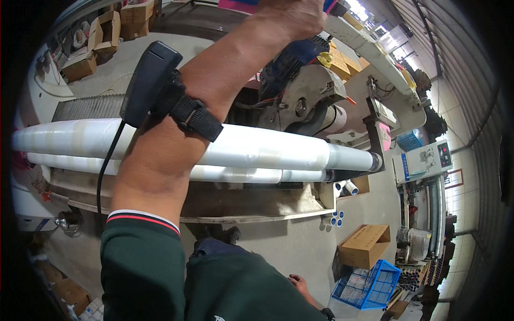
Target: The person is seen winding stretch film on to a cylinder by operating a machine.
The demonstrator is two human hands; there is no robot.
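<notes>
1. Two white wrapped rolls, an upper roll (267, 145) and a lower roll (235, 175), lie side by side across the machine, left to right.
2. Left arm reaches over both; left hand (301, 18) at the top edge, partly cut off. Fingers look bent; cannot tell whether they grip.
3. Pink-and-blue object (235, 6) at the top edge, just beside the left hand, mostly out of view; contact unclear.
4. Black device (152, 80) strapped to the left forearm, cable (105, 176) hanging down.
5. Right hand (301, 287) low by the body, well apart from the rolls. Fingers partly hidden; cannot tell open or closed.
6. Lower right, on the floor: cardboard box (360, 251), blue crate (392, 275) next to it.
</notes>
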